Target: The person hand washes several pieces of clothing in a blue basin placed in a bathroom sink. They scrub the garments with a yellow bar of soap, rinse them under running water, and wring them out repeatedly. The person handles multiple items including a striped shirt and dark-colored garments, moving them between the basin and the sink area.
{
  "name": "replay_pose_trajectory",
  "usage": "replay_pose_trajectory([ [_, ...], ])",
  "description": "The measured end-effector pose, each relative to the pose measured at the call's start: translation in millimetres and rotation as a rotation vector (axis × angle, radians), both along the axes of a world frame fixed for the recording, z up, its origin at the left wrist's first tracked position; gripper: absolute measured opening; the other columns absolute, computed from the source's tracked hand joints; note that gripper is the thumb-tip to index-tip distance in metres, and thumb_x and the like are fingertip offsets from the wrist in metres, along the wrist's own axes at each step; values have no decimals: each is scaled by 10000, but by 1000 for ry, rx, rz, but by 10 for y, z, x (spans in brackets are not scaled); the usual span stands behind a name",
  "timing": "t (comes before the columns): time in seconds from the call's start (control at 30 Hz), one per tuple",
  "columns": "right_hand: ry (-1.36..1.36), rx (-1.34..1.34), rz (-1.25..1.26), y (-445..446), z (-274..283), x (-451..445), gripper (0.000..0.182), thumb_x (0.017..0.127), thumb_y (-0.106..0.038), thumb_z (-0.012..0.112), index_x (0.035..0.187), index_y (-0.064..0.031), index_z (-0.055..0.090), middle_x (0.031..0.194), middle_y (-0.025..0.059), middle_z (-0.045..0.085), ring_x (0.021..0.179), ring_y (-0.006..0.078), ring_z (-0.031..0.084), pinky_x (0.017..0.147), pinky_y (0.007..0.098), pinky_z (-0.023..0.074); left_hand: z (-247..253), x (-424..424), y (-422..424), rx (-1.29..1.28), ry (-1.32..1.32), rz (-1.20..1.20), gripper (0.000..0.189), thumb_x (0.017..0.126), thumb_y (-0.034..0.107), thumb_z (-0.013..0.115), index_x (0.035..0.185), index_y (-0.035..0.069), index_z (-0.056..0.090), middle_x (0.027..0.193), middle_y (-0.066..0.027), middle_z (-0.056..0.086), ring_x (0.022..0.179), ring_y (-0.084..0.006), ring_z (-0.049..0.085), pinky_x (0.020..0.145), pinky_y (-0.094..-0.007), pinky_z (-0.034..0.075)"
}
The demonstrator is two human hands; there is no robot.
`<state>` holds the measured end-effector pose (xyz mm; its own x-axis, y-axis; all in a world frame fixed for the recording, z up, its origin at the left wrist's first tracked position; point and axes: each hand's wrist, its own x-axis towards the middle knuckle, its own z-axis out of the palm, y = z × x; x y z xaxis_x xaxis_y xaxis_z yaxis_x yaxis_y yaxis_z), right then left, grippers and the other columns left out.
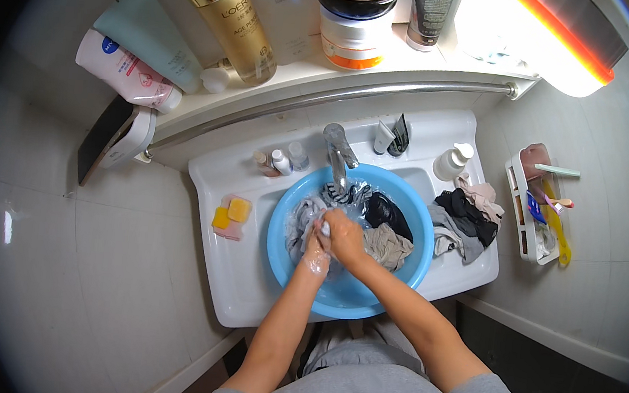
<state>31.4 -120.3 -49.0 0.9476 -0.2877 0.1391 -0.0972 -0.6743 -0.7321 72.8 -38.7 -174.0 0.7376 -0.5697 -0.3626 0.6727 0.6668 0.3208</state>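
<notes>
Both hands are together over a light-blue plastic basin (pixel 425 252) that stands in the white sink. My right hand (pixel 347 239) is closed around a bunched grey wet cloth (pixel 306 221). My left hand (pixel 318 248), with suds on its wrist, presses against the same cloth; my right hand partly hides its fingers. A striped cloth (pixel 340 193), a black garment (pixel 387 212) and a beige cloth (pixel 388 244) lie in the sudsy water. Above the basin's far side hangs the spout of a chrome faucet (pixel 340 145).
On the white sink (pixel 243 292), yellow soap bars (pixel 239 210) lie left, small bottles (pixel 282 162) behind. At right are a pump bottle (pixel 453 161) and piled clothes (pixel 467 218). A metal rail (pixel 329 98) and a shelf with cosmetics cross above; a toothbrush holder (pixel 522 216) hangs right.
</notes>
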Motion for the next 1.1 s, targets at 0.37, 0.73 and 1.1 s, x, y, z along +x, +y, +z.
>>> replay_pose_trajectory([
  [0.37,39,178,-179,118,24,-77,203,815,-264,563,848,-70,514,847,224,587,715,417,562,611,463,441,525,62,3,121,197,-166,431,857,425,517,1133,95,512,975,-75,591,881,-184,576,786,-321,461],
  [0.73,184,-368,140,-518,-877,-70,345,775,-274,581,1043,-68,510,913,171,542,838,356,559,694,415,457,21,159,0,545,200,-141,400,833,245,605,1120,-12,501,1112,-114,564,983,-227,553,848,-368,439],
  [1.1,120,354,-150,162,-332,-66,240,789,-132,547,1018,-72,510,938,186,558,891,415,523,711,467,440,736,60,0,354,303,-190,482,828,460,554,1109,70,510,1002,-66,567,912,-200,549,783,-321,466],
])
